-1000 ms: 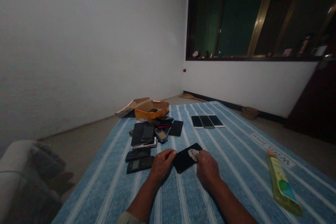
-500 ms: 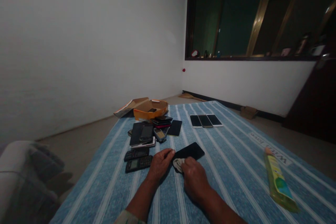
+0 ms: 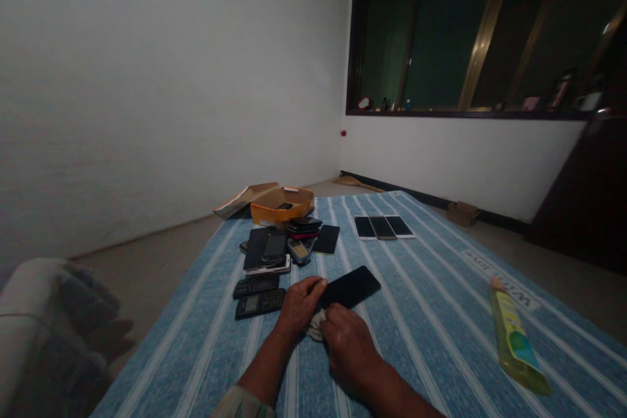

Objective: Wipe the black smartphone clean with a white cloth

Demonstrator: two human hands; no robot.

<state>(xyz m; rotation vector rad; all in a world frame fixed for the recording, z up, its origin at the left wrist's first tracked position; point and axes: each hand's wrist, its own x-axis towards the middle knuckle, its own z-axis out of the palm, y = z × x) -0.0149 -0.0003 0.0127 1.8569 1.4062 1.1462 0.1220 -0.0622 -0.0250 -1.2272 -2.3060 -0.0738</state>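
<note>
A black smartphone (image 3: 353, 287) is tilted diagonally above the blue striped cloth (image 3: 421, 339). My left hand (image 3: 300, 304) grips its near left end, thumb over the edge. Close against that same end, my right hand (image 3: 350, 343) is closed on a pale crumpled rag (image 3: 316, 325), which is partly hidden under the fingers. To the left of my left hand lie two black keypad phones (image 3: 259, 304), one behind the other. Farther back are a heap of several phones (image 3: 272, 248) and a dark phone (image 3: 327, 240) lying flat.
An open orange cardboard box (image 3: 281, 212) stands at the back left. Three smartphones (image 3: 383, 227) lie side by side at the back. A yellow-green bottle (image 3: 518, 339) lies at the right. Grey fabric (image 3: 53, 326) is at the far left.
My right hand has moved with the rag left and toward me, to the near end of the smartphone. My left hand keeps its grip, and the phone has barely moved.
</note>
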